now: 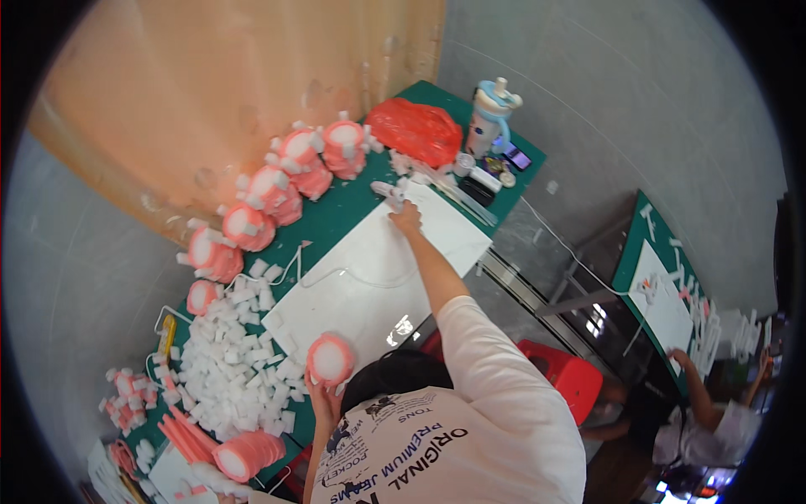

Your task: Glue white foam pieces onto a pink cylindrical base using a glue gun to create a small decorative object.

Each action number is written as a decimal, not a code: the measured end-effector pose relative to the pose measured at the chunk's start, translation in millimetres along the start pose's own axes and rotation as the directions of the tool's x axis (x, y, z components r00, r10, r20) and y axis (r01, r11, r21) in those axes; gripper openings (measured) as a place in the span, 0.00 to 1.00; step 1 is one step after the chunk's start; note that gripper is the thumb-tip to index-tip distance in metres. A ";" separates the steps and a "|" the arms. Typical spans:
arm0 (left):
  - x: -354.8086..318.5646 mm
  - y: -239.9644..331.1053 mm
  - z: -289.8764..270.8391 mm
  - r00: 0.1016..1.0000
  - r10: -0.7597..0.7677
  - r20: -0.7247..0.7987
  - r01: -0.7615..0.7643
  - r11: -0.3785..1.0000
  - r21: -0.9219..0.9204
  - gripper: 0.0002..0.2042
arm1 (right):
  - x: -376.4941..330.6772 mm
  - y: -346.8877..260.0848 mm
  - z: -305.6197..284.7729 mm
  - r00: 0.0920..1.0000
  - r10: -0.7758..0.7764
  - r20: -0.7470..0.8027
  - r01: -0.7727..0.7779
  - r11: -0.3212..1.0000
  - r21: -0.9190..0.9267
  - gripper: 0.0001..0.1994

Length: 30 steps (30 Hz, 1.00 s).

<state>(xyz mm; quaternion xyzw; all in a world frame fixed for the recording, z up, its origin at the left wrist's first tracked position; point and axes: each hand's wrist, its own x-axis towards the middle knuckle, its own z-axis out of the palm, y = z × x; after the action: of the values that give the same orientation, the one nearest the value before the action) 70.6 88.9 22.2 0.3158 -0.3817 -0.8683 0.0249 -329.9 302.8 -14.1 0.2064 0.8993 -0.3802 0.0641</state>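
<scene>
The left hand (323, 395) grips a pink-and-white foam roll (329, 359), likely light and squashy, best held by its rim; the right hand (406, 218), at twelve o'clock, pinches small white pieces (393, 195).

Foam pieces (231, 370) left of board (369, 277) (on table (336, 210)).

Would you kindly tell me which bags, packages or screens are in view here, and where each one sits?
Red plastic bag: crumpled, at the green table's far end.
Phone: small, lit screen, flat at the far right corner, beside the tall white and blue cup.
No labelled packages that I can make out.
</scene>
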 end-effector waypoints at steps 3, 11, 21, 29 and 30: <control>-7.6 9.6 24.1 0.999 -0.024 0.030 0.023 0.999 0.032 0.28 | 30.1 26.1 4.0 0.998 -0.036 0.057 0.034 0.998 0.045 0.28; -7.0 10.8 5.9 0.991 -0.037 0.127 0.022 0.994 0.111 0.27 | 46.8 12.4 25.4 0.949 -0.302 0.086 0.303 0.953 0.005 0.37; -34.4 8.1 14.5 0.994 0.087 0.067 -0.094 0.989 0.115 0.26 | 103.4 58.5 60.1 0.914 -0.347 0.209 0.357 0.934 -0.012 0.22; 7.0 -31.8 8.4 0.840 0.507 0.194 -0.541 0.758 0.364 0.34 | 86.2 38.8 15.0 0.898 -0.417 0.140 0.435 0.890 -0.136 0.15; 8.6 -27.0 10.4 0.889 0.416 0.192 -0.456 0.842 0.288 0.35 | 84.8 36.3 11.9 0.881 -0.455 0.129 0.467 0.881 -0.078 0.16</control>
<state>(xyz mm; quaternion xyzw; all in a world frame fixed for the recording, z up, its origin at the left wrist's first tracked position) 63.2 112.3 4.7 0.1669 -0.5822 -0.7822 0.1461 -392.0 344.5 -69.4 -0.0379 0.9368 -0.3464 0.0307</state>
